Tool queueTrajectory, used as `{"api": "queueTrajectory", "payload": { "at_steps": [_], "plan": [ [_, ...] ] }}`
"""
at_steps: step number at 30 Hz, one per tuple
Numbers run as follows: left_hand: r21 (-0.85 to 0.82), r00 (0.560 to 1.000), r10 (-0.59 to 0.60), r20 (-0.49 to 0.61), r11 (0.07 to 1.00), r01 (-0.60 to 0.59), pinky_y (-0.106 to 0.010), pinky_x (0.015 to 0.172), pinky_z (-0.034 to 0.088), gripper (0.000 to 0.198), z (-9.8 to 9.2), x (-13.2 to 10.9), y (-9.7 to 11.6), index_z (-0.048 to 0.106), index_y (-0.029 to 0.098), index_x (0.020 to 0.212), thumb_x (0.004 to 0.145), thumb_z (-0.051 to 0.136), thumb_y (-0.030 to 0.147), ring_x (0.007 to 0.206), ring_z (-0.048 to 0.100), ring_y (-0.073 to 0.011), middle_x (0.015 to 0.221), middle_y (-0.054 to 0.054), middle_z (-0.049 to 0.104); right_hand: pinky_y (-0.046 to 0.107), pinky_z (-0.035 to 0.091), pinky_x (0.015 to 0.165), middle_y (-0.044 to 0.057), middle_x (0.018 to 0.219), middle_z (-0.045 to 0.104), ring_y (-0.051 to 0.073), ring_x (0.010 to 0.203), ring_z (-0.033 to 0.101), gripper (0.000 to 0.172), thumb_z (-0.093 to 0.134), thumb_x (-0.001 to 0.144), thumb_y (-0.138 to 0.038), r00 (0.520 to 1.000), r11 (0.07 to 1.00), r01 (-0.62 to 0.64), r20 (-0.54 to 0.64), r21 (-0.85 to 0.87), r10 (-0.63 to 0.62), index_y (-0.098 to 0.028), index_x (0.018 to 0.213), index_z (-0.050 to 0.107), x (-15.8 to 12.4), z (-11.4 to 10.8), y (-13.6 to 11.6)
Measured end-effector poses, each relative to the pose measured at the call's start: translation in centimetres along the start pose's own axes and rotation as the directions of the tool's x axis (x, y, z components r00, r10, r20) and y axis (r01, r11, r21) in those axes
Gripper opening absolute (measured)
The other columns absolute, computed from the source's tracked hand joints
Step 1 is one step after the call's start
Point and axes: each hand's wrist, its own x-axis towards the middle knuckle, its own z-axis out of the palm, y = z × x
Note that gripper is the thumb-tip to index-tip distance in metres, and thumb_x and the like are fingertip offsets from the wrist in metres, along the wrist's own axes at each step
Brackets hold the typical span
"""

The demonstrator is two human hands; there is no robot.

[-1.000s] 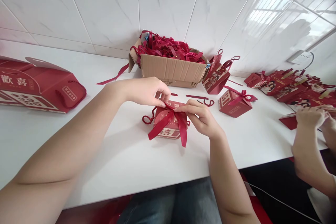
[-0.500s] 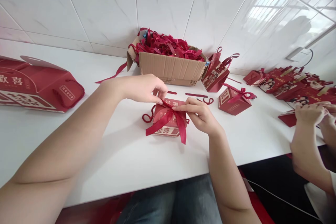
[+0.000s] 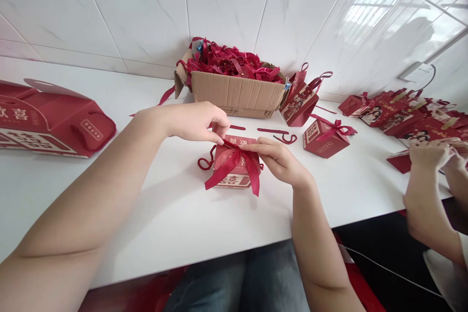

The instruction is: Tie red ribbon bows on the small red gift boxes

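A small red gift box (image 3: 239, 180) with cream printed characters stands on the white table in front of me. A red satin ribbon (image 3: 226, 170) lies over its top, two tails hanging down the near side. My left hand (image 3: 204, 122) pinches a ribbon loop at the back left of the lid. From the right, my right hand (image 3: 274, 156) has thumb and forefinger closed on the ribbon beside the knot. A twisted red cord (image 3: 206, 162) curls out from the box's left side.
Behind stands a cardboard box (image 3: 237, 92) heaped with red ribbons. A larger red box (image 3: 54, 122) is at left. A bow-tied box (image 3: 325, 141) and a photo-printed bag (image 3: 300, 102) stand at right. Another person's hands (image 3: 431, 153) work near several red boxes at far right.
Both hands keep their grip on the ribbon near the knot. The ribbon's tails have shifted slightly. The view has moved a little.
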Motion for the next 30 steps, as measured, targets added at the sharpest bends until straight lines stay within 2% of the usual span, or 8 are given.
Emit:
{"api": "queueTrajectory", "payload": {
  "at_steps": [2,5,9,13,18,21,24,30],
  "plan": [
    [0.0,1.0,-0.015,0.01,1.0,0.015,-0.027,0.065,0.037,0.022,0.0,0.0,-0.1,0.065,0.022,0.073,0.076,0.06,0.043,0.077,0.057,-0.0164,0.09,-0.002,0.066,0.038,0.051,0.086,0.006,0.12,0.065,0.02,0.103,0.061,0.048,0.035,0.092,-0.009,1.0,0.999,-0.005,0.014,0.032,0.005,-0.031,0.13,0.056,0.0,-0.1,-0.1],
    [0.013,0.998,-0.049,0.026,0.999,0.049,-0.027,0.064,0.038,0.023,-0.1,0.0,-0.2,0.065,0.023,0.074,0.075,0.059,0.045,0.076,0.057,-0.0171,0.09,-0.003,0.065,0.038,0.052,0.086,0.006,0.12,0.066,0.021,0.104,0.063,0.043,0.035,0.094,-0.014,0.999,0.998,-0.04,-0.009,0.048,0.041,-0.029,0.127,0.057,-0.1,-0.1,-0.2],
    [0.021,0.999,-0.046,-0.018,0.999,0.047,-0.027,0.068,0.04,0.024,-0.2,-0.2,0.0,0.067,0.024,0.086,0.077,0.057,0.044,0.084,0.058,-0.0183,0.098,-0.003,0.065,0.035,0.054,0.078,0.007,0.11,0.068,0.018,0.09,0.064,0.032,0.039,0.096,-0.021,0.988,0.996,-0.085,-0.125,0.018,0.087,-0.026,0.121,0.058,-0.1,0.2,-0.1],
    [-0.04,0.997,0.016,-0.073,0.999,-0.019,-0.026,0.076,0.041,0.033,0.2,-0.2,1.2,0.065,0.026,0.106,0.078,0.056,0.041,0.097,0.056,-0.0184,0.112,-0.002,0.063,0.031,0.051,0.07,0.002,0.085,0.066,0.014,0.071,0.059,0.024,0.045,0.094,-0.023,0.956,0.996,-0.087,-0.28,0.007,0.086,-0.024,0.114,0.057,0.2,0.8,-0.1],
    [-0.111,0.996,0.008,-0.084,0.994,-0.017,-0.025,0.066,0.041,0.033,1.6,0.6,3.5,0.069,0.022,0.089,0.082,0.054,0.051,0.08,0.06,-0.0156,0.097,-0.002,0.068,0.029,0.049,0.068,-0.001,0.074,0.059,0.013,0.068,0.056,0.017,0.051,0.09,-0.022,0.903,0.995,-0.087,-0.418,0.05,0.1,-0.024,0.106,0.058,0.6,1.4,-0.1],
    [-0.166,0.995,-0.036,-0.094,0.986,0.02,-0.026,0.059,0.039,0.041,1.8,0.7,4.1,0.069,0.02,0.087,0.086,0.048,0.055,0.069,0.059,-0.0144,0.086,-0.002,0.07,0.029,0.048,0.067,-0.001,0.073,0.057,0.013,0.068,0.055,0.016,0.053,0.089,-0.024,0.887,0.986,-0.119,-0.434,0.119,0.16,-0.024,0.104,0.058,0.7,1.5,0.0],
    [-0.222,0.989,-0.064,-0.136,0.974,0.032,-0.026,0.059,0.039,0.047,1.7,0.6,4.2,0.069,0.02,0.089,0.089,0.04,0.056,0.068,0.06,-0.0145,0.084,-0.003,0.07,0.028,0.048,0.066,-0.002,0.073,0.056,0.012,0.068,0.055,0.017,0.052,0.089,-0.024,0.885,0.97,-0.117,-0.42,0.212,0.199,-0.023,0.104,0.058,0.7,1.6,0.2],
    [-0.111,0.993,-0.002,-0.117,0.994,-0.011,-0.025,0.053,0.037,0.026,2.6,1.0,4.1,0.067,0.02,0.076,0.082,0.055,0.042,0.064,0.059,-0.0125,0.082,-0.001,0.07,0.027,0.046,0.065,-0.002,0.074,0.054,0.011,0.067,0.053,0.016,0.051,0.088,-0.021,0.888,0.945,-0.109,-0.396,0.308,0.232,-0.023,0.103,0.057,0.7,1.7,0.5]
  ]
}}
